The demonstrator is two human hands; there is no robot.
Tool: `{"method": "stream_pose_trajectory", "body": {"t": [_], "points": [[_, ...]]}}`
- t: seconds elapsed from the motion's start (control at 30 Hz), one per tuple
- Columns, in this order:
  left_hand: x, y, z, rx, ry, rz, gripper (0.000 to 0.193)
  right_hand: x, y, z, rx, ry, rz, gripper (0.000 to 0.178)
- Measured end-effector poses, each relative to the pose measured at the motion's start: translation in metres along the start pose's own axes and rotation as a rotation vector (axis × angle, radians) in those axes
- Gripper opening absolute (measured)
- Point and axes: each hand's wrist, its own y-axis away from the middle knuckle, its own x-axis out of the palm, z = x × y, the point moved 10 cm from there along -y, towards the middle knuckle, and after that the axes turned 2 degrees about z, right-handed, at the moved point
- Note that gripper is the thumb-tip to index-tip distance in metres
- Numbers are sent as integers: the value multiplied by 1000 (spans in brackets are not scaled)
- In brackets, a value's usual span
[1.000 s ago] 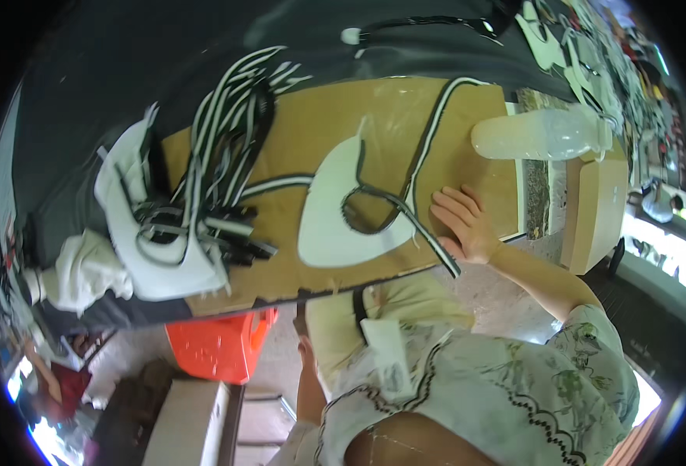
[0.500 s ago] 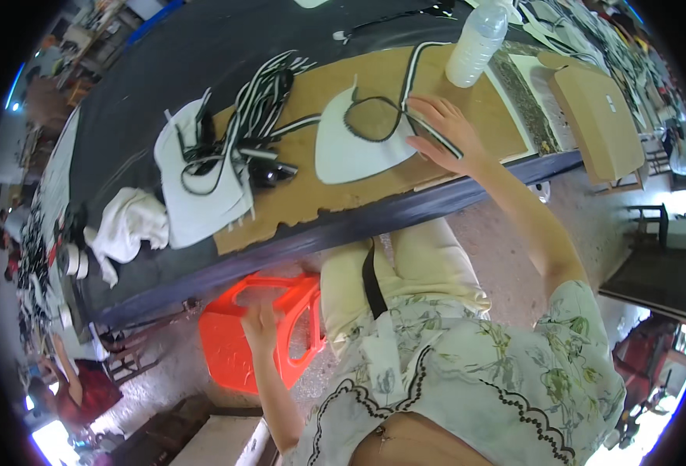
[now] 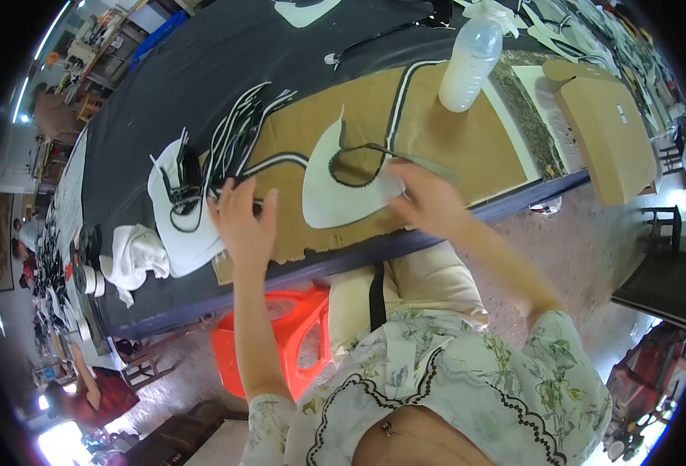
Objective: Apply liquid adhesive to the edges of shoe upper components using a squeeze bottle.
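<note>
Head view: left hand [image 3: 243,217] is open, fingers spread, over the near end of the strip bundle [image 3: 234,140]; grip looks empty, can't tell if the fingertips touch. Right hand [image 3: 428,198] is blurred, fingers part-curled at the right edge of the white curved piece [image 3: 329,190]. Can't tell whether it pinches the piece or the strip there.

White piece lies flat on the brown cardboard sheet [image 3: 490,151], between the hands. Dark trim [image 3: 352,184] follows its inner curve; a black-and-white strip [image 3: 399,97] runs from there to the sheet's far edge. Stacked white pieces [image 3: 178,252] sit left of the left hand, white cloth [image 3: 137,252] just beside them.

Labels: small pale sticker [image 3: 621,114] on the cardboard box [image 3: 603,140] at right, marks too small to read. Translucent bottle [image 3: 471,66] stands on the sheet's far right part. Orange-red stool [image 3: 281,326] below the table edge.
</note>
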Motion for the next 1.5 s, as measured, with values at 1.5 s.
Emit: {"method": "stream_pose_trajectory", "body": {"t": [1.5], "points": [[23, -19, -184, 428, 349, 55, 36, -195, -33, -115, -62, -1461, -670, 57]]}}
